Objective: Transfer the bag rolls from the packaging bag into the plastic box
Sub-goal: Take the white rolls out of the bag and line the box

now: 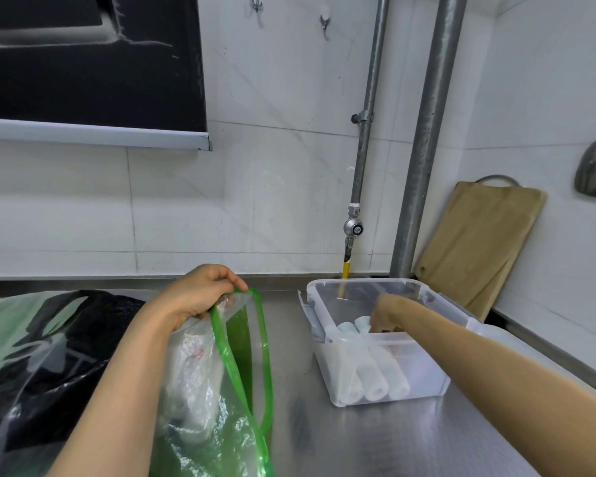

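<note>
Bag rolls [369,370] lie side by side in the plastic box [461,313], three white ones that you can see, with their ends pointing toward the front wall of the box. The box sits near the back edge of the metal counter [341,442], toward the right corner.

Your right hand [387,313] is down inside the box, at the far ends of the rolls. The fingers curl down by the rolls, but I cannot tell if they are holding one or have let go.

Your left hand [200,292] is pinched tight on the top rim of the packaging bag [221,390]. It holds the bag up and open above the counter, left of the box. The bag is clear with a green band round its mouth. Something white shows through it, so I think more rolls are inside.

The rolls look light and soft, and a bit squashy. They are round, so they may roll away on the smooth counter. I think it is best to grab one around its middle, with your fingers wrapped round it. The bag is thin, floppy and slippery, so keep your pinch on the rim while you reach in.
</note>
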Motion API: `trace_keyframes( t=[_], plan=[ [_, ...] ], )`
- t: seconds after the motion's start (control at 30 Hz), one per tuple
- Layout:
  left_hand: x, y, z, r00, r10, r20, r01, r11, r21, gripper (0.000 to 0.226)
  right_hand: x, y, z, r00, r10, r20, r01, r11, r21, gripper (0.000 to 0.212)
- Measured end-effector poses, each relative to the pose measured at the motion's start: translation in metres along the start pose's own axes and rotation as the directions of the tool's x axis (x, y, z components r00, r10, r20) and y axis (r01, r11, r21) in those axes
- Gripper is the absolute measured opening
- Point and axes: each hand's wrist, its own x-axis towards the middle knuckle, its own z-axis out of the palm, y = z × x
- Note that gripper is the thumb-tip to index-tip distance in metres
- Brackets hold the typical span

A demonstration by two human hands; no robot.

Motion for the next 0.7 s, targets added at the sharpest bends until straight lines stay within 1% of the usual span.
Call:
trace_keyframes(
  t=[0.2, 0.5, 0.63, 0.7],
  plan=[
    [0.001, 0.000, -0.001, 1.000, -0.007, 0.002, 0.007, 1.000, -0.007, 0.028, 0.004, 0.003, 0.001, 1.000, -0.012, -0.002, 0.012, 1.000, -0.016, 0.041],
    [0.000, 0.000, 0.000, 1.000, -0.009, 0.003, 0.009, 1.000, -0.010, 0.028, -0.002, 0.001, -0.001, 1.000, 0.002, -0.016, -0.002, 0.999, 0.043, 0.042],
    [0.000, 0.001, 0.000, 1.000, -0.005, 0.006, 0.005, 1.000, -0.017, 0.028, -0.006, -0.002, -0.006, 0.999, 0.027, -0.020, -0.025, 0.994, 0.105, 0.037],
    [-0.001, 0.002, -0.001, 1.000, 0.002, 0.005, -0.002, 1.000, -0.019, 0.028, -0.010, -0.004, -0.011, 0.999, 0.038, -0.002, -0.037, 0.986, 0.164, 0.034]
  ],
)
